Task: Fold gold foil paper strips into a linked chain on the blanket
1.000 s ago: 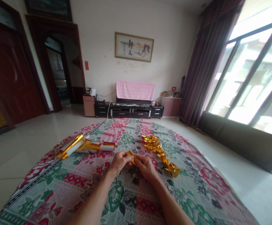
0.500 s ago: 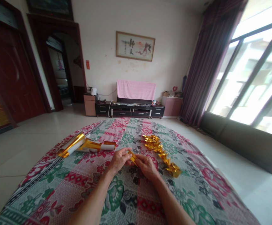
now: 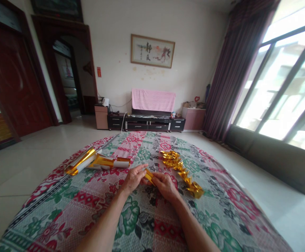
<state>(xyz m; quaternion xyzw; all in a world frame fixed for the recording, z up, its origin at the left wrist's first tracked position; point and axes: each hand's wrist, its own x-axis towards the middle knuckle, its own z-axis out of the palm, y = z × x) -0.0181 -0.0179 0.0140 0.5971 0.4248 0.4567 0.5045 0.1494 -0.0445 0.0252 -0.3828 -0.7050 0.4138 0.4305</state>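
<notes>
While left hand (image 3: 134,178) and right hand (image 3: 165,185) pinched small gold foil strip (image 3: 149,175), we judged crisp, even creases near fingertips best

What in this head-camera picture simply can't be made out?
Head view: small gold foil piece, mostly covered by the left hand and right hand; shape unclear.
Head view: framed wall picture, characters too small to read.
Head view: flowered quilted cloth, near side cut off by the bottom edge.
</notes>
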